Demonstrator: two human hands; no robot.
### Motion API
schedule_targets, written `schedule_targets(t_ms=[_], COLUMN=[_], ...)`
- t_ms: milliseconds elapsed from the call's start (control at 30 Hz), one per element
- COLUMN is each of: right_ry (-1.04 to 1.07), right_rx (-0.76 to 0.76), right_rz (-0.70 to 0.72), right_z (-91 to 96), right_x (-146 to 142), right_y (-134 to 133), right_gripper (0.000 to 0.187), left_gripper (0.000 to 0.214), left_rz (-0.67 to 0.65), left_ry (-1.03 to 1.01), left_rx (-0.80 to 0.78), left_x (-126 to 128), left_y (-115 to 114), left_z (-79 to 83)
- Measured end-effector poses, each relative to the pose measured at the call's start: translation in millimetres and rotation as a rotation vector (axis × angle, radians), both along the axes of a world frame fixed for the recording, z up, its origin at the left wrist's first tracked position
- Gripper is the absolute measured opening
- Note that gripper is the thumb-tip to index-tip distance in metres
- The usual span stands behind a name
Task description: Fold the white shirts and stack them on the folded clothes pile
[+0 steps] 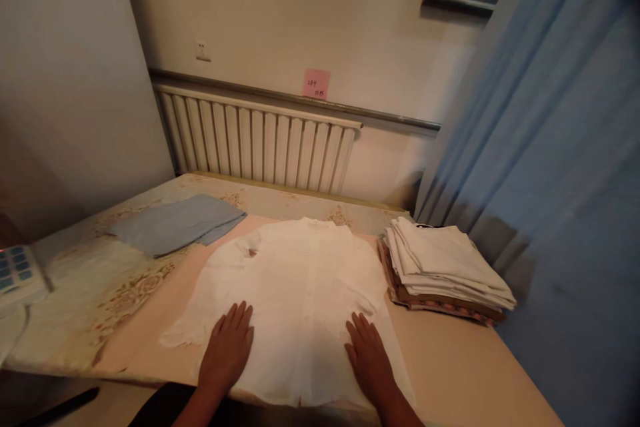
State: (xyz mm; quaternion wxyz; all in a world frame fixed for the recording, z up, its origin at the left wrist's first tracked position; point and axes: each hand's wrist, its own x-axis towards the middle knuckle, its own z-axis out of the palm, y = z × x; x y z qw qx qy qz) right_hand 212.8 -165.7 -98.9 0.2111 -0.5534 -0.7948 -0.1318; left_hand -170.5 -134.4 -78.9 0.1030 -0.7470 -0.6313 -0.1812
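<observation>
A white shirt (300, 287) lies spread flat on the table (450, 367), its collar end toward the wall. My left hand (229, 349) rests palm down on the shirt's lower left part, fingers stretched out. On the lower right part lies my right hand (367, 357), also flat with fingers extended. Neither hand holds anything.
A stack of folded white and patterned garments (443, 267) sits to the right of the shirt. A folded blue cloth (177, 223) lies at the back left. A device with blue keys (17, 273) is at the far left. Behind are a radiator (255, 140) and a blue curtain (555, 167).
</observation>
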Motion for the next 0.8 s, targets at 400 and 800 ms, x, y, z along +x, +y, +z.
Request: schedule_targets(t_ms=[400,800], right_ry=[0.026,0.049], right_rx=[0.004,-0.018], right_rz=[0.002,0.002], right_z=[2.7,3.5], right_x=[1,1], right_y=[-4,-4], right_gripper=[0.043,0.041], left_gripper=[0.049,0.043], left_rz=[0.005,0.142], left_ry=[0.036,-0.032], left_rx=[-0.021,-0.047], left_x=[2,-41], left_y=[-4,-17], left_z=[1.3,6.9])
